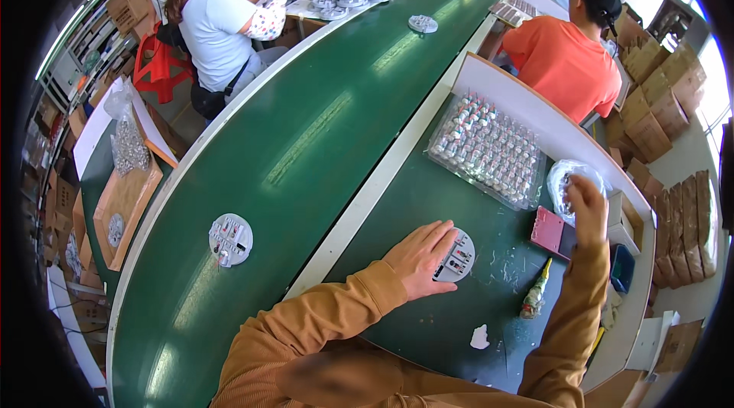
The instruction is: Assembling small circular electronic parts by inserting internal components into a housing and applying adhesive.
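Note:
On the green worktop lies a round grey plastic base (460, 256) with small dark and red parts on its face. My left hand (422, 259) grips it from the left, fingers over its upper edge and thumb along the lower one, covering part of it. Further right, my right hand (587, 209) is at a clear plastic bag (564, 180) with its fingers curled together; whatever they pinch is too small to make out. Just below that bag sits a pink-red block (547, 230). A tapered glue bottle (535, 293) with a yellow-green nozzle lies beside my right forearm.
A clear tray (489, 149) of small white-and-red parts sits at the bench's far side. Left runs a green conveyor (306, 156) carrying another round base (230, 240). A white scrap (479, 337) lies near me. Co-workers sit across the belt (218, 26) and ahead (562, 56).

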{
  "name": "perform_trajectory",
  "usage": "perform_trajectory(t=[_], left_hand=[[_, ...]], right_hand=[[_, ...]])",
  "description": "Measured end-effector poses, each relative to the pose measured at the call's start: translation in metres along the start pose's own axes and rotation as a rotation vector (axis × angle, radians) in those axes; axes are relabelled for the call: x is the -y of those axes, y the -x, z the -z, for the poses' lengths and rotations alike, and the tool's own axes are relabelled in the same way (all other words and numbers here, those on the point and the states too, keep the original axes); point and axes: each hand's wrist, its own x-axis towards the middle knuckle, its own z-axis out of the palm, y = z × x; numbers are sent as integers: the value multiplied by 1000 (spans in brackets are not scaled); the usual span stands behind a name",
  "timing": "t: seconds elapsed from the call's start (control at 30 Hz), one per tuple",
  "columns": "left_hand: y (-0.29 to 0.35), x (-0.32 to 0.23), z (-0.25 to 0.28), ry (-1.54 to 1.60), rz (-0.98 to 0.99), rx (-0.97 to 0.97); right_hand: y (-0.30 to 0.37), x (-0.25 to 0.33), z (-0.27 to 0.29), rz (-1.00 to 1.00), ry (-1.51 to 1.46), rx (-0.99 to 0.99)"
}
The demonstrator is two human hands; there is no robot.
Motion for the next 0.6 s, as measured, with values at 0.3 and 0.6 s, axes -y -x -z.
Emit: perform_trajectory(t=[0.3, 0.6], left_hand=[[-3, -2, -1, 10, -35, -21], [2, -7, 0, 39, -39, -16]], right_hand=[[155, 20, -112, -210, -755, 135], [163, -4, -130, -120, -577, 24]])
